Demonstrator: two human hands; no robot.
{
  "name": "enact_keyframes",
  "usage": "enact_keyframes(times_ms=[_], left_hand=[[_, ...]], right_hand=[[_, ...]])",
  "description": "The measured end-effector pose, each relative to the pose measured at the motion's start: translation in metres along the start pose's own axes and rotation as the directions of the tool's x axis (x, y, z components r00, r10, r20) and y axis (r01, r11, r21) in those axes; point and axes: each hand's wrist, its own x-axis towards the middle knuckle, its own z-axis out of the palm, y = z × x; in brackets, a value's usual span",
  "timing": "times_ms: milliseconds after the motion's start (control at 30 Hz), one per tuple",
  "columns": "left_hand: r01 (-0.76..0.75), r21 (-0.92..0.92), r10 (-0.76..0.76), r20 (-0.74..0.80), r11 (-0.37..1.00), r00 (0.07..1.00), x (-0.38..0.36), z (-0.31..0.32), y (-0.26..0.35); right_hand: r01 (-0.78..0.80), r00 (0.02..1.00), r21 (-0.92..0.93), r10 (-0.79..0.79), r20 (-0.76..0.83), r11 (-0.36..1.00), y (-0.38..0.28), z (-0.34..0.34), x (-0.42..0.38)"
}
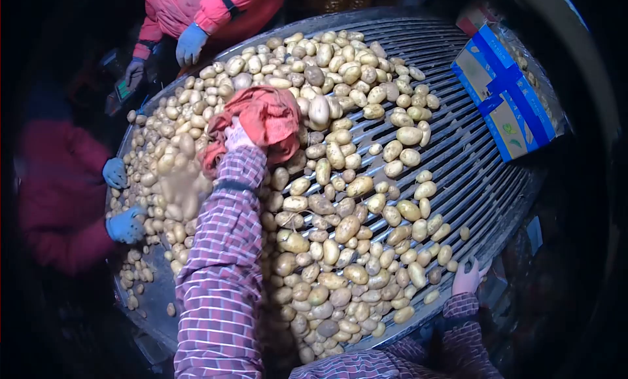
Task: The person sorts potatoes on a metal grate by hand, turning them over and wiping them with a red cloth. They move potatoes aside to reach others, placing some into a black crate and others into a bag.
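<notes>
My left hand (239, 135) reaches over a heap of potatoes (330, 251) and grips a crumpled red cloth (271, 117). The cloth hides most of its fingers. Just left of that forearm, a patch of potatoes is smeared by motion. At the lower right my right hand (466, 277) rests by the rim of the round slatted table (484, 254), its thumb and fingers apart, with nothing visible in it. Several potatoes lie close to it. Both my sleeves are plaid.
A person in a pink jacket (180, 9) with gloves stands at the far rim. Another person's blue gloves (125, 226) touch potatoes at the left. A blue cardboard box (504, 94) with potatoes in it stands on the slats at the right.
</notes>
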Motion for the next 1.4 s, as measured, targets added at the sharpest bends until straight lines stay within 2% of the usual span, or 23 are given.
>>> enact_keyframes(times_ms=[100, 267, 300, 367, 433, 467, 500, 533, 600, 700, 867, 1033, 1133, 1200, 1233, 1400], left_hand=[[-0.065, -0.04, 0.067, 0.038, 0.997, 0.997, 0.009, 0.005, 0.06], [-0.261, -0.221, 0.288, 0.1, 0.94, 0.952, -0.042, 0.014, 0.161], [-0.279, -0.335, 0.358, 0.205, 0.9, 0.911, -0.051, 0.017, 0.183], [-0.291, -0.283, 0.378, 0.337, 0.914, 0.862, -0.114, -0.016, 0.212], [-0.518, -0.382, 0.629, 0.279, 0.766, 0.726, -0.138, 0.015, 0.208], [-0.425, -0.369, 0.542, 0.316, 0.827, 0.779, -0.133, 0.041, 0.197], [-0.349, -0.386, 0.5, 0.421, 0.854, 0.757, -0.112, 0.061, 0.172], [-0.299, -0.351, 0.442, 0.464, 0.887, 0.768, -0.102, 0.056, 0.141], [-0.268, -0.198, 0.327, 0.392, 0.943, 0.86, -0.096, 0.021, 0.08], [-0.176, -0.059, 0.186, 0.315, 0.983, 0.931, -0.113, -0.012, -0.011], [0.008, 0.032, -0.014, 0.198, 0.999, 0.98, -0.22, -0.043, -0.167], [0.216, 0.061, -0.221, 0.099, 0.975, 0.97, -0.359, -0.059, -0.292], [0.315, 0.068, -0.319, 0.058, 0.947, 0.946, -0.396, -0.067, -0.33], [0.349, 0.073, -0.352, 0.04, 0.934, 0.935, -0.396, -0.069, -0.34], [0.351, 0.073, -0.355, 0.035, 0.933, 0.934, -0.393, -0.07, -0.339], [0.299, 0.091, -0.302, 0.02, 0.95, 0.953, -0.341, -0.061, -0.299]], right_hand=[[0.021, 1.0, 0.008, -0.021, 0.015, 1.0, 0.0, -0.002, 0.0], [0.013, 1.0, -0.002, -0.013, 0.009, 1.0, -0.006, -0.005, -0.002], [-0.007, 1.0, -0.021, 0.008, 0.011, 1.0, -0.008, -0.006, -0.003], [0.018, 1.0, -0.014, -0.018, 0.006, 1.0, -0.002, -0.002, 0.0], [-0.017, 1.0, -0.01, 0.017, 0.023, 1.0, -0.016, -0.014, -0.007], [-0.012, 0.999, -0.01, 0.013, 0.033, 1.0, -0.017, -0.015, -0.006], [-0.015, 0.999, -0.009, 0.016, 0.044, 1.0, -0.017, -0.018, -0.007], [-0.031, 0.998, 0.017, 0.03, 0.061, 0.999, -0.021, -0.022, -0.01], [-0.028, 0.999, 0.015, 0.027, 0.042, 1.0, -0.017, -0.017, -0.007], [-0.02, 1.0, 0.022, 0.02, 0.006, 1.0, -0.013, -0.013, -0.008], [-0.02, 0.999, 0.022, 0.019, 0.039, 1.0, -0.013, -0.017, -0.009], [-0.038, 0.997, 0.011, 0.037, 0.072, 0.999, -0.019, -0.023, -0.011], [-0.057, 0.995, -0.032, 0.06, 0.083, 0.998, -0.01, -0.011, -0.001], [-0.06, 0.991, -0.021, 0.063, 0.119, 0.998, -0.011, -0.012, -0.001], [-0.002, 0.999, -0.02, 0.003, 0.039, 1.0, -0.004, -0.003, 0.001], [-0.021, 0.996, 0.021, 0.019, 0.086, 1.0, -0.005, -0.008, -0.004]])
